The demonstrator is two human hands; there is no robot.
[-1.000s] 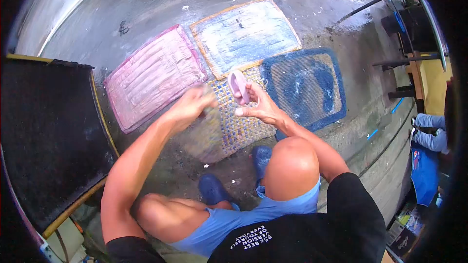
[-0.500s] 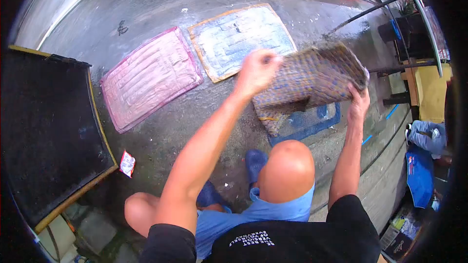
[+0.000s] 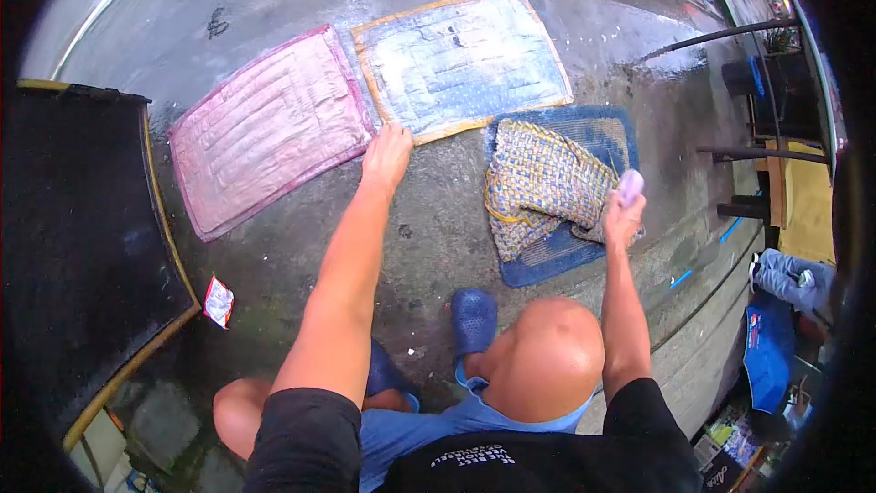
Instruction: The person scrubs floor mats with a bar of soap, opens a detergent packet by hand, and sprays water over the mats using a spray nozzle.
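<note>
My left hand reaches forward to the near left corner of the light-blue mat with an orange border, its fingers closed at that corner. Beside it lies the pink mat, flat on the ground. My right hand grips a small, rounded, pale purple object whose kind I cannot make out. Close to that hand is a woven mat in yellow, blue and white, crumpled and folded. It rests on a blue-bordered mat and hides much of it.
A dark board with a yellow edge stands at the left. A red and white wrapper lies near it on the wet concrete. Metal bars, a yellow panel, a seated person's legs and a blue umbrella-like cloth are at the right.
The woven mat, lifted before, now lies crumpled on the blue-bordered mat. My left hand has moved left to the light-blue mat's corner. My right hand has lowered, and the purple object now shows.
</note>
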